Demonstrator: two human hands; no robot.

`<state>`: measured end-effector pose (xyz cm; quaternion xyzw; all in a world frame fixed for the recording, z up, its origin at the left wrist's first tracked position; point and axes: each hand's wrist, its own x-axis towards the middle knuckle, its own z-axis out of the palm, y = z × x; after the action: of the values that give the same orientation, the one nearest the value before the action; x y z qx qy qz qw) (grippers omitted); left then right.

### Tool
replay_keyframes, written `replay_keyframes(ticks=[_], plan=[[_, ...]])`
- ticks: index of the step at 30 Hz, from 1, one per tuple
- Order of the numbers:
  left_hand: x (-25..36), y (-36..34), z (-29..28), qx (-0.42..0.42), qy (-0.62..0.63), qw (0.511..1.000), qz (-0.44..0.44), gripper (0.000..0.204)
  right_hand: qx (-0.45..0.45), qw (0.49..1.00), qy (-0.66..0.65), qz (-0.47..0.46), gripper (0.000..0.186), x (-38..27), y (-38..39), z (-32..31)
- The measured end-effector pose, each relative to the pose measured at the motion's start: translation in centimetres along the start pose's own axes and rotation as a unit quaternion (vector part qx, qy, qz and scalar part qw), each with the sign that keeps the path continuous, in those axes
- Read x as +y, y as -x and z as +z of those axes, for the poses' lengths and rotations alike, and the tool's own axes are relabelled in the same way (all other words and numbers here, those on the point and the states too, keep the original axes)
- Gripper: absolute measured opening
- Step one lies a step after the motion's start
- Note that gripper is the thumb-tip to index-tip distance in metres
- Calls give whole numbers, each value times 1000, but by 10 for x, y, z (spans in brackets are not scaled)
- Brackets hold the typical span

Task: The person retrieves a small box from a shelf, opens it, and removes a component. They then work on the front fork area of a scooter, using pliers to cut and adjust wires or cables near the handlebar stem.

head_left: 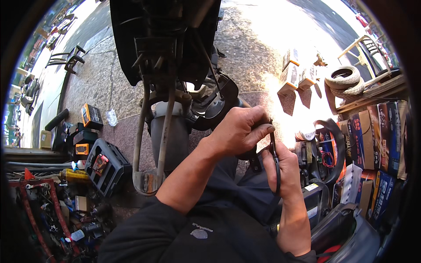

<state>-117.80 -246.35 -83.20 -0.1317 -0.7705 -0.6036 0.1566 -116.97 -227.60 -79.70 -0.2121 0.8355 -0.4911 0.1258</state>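
My left hand [239, 129] is closed in front of the scooter, thumb and fingers pinched together. What it grips is mostly hidden behind the fingers. Close beside it on the right, my right hand [284, 168] is wrapped round a slim black hand tool [277, 163] that looks like pliers. The tool's narrow upper end reaches up to my left thumb. Below the hands, a dark piece with small holes [255, 165] shows in part above my lap. Ahead stands a partly stripped scooter [171, 52], with bare metal tubes and a grey rounded part [171, 129] low down.
An open dark tool case [109, 168] lies at the left, near a red metal frame [41, 210] among loose parts and bottles. Stacked boxes [372, 136] line the right side. Tyres [345, 81] and small cartons [296, 74] stand farther off on the sunlit paving.
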Motion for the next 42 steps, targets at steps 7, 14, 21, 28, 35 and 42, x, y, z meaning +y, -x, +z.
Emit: replay_keyframes(ticks=[7,14,21,28,35,42], plan=[[0,0,3,33,0,999,24,9,12,1000,-17,13,10,-3,2,3],[0,5,12,59,-15,998,30,7,32,998,-48,19,10,3,6,7],[1,9,17,53,31,998,33,9,5,998,-55,6,11,0,8,-4],[2,14,17,90,-4,995,34,7,-27,997,-70,17,11,-4,9,-12],[4,15,14,80,-19,996,40,7,-60,996,-60,39,11,-7,7,-17],[8,12,6,57,-81,993,65,11,-49,999,-16,-7,13,-8,5,-16]])
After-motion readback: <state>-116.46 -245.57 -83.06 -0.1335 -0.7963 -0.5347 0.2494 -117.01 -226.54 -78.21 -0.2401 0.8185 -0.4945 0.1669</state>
